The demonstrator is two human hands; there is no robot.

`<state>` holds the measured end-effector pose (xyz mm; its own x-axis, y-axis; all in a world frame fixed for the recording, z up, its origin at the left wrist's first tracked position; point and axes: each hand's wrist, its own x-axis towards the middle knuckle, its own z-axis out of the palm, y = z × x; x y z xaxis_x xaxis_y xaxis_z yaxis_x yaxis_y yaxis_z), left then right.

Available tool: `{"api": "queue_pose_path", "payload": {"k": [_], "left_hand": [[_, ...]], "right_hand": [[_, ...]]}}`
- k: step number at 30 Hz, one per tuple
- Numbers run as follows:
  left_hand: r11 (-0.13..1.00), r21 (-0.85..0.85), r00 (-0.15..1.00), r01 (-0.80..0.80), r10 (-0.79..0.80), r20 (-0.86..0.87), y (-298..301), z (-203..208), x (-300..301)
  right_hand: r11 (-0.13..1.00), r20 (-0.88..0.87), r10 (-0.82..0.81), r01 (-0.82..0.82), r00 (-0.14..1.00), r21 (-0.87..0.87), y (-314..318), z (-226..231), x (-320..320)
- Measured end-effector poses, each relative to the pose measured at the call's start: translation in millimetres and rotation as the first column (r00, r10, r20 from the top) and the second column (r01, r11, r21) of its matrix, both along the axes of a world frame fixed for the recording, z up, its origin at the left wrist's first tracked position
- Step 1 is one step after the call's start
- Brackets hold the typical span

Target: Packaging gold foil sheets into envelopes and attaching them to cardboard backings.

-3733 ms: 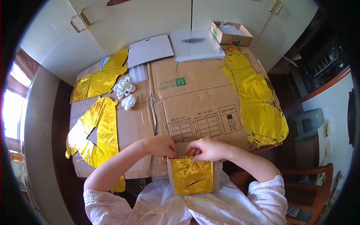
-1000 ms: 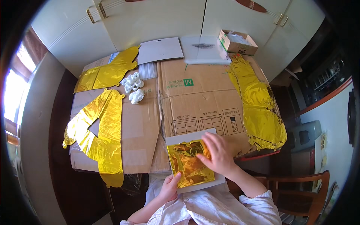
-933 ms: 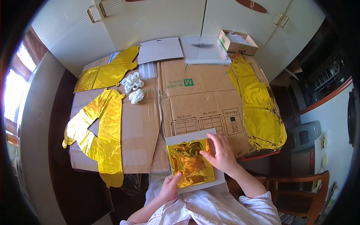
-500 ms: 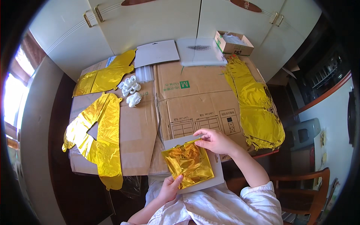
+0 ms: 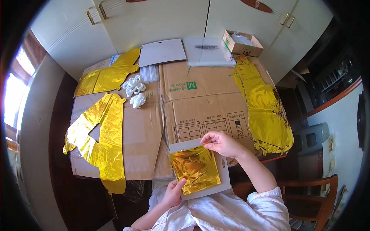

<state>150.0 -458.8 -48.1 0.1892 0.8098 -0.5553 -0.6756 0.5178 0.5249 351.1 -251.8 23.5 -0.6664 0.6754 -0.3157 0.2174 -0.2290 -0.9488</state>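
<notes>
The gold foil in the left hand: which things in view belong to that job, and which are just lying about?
Seem to belong:
folded gold foil, held by the left hand
pale card behind it
probably the stacked cards and flat foil pieces

Untouched, perhaps just lying about:
white coils
clear straws
wooden chair

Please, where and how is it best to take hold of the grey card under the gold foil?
Probably by its bare right edge, coming from the right with a flat pinch: the grey card extends past the gold foil there, while the left grip holds the lower left.
</notes>
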Motion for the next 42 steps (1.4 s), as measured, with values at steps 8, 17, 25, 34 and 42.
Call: {"api": "queue_pose_path", "payload": {"k": [8, 17, 25, 34, 42], "left_hand": [[0.999, -0.047, 1.0, -0.027, 0.027, -0.001, 4, 6, 3], [0.994, -0.096, 0.999, -0.045, 0.047, 0.016, 7, 8, 4], [0.998, -0.051, 0.999, -0.043, 0.043, -0.001, 8, 9, 8], [0.998, -0.04, 0.998, -0.049, 0.047, -0.038, 9, 9, 9], [0.998, -0.043, 0.998, -0.055, 0.054, -0.038, 9, 11, 10]], "right_hand": [[0.953, 0.218, 0.063, -0.123, 0.974, 0.277, -1, 3, 0], [0.758, 0.322, -0.081, -0.152, 0.943, 0.634, -16, 15, -7], [0.417, 0.349, -0.191, -0.246, 0.917, 0.875, -29, 4, -14], [0.253, 0.238, -0.174, -0.19, 0.956, 0.949, -44, -9, -43], [0.455, 0.28, -0.102, -0.205, 0.955, 0.867, -32, -8, -45]]}}
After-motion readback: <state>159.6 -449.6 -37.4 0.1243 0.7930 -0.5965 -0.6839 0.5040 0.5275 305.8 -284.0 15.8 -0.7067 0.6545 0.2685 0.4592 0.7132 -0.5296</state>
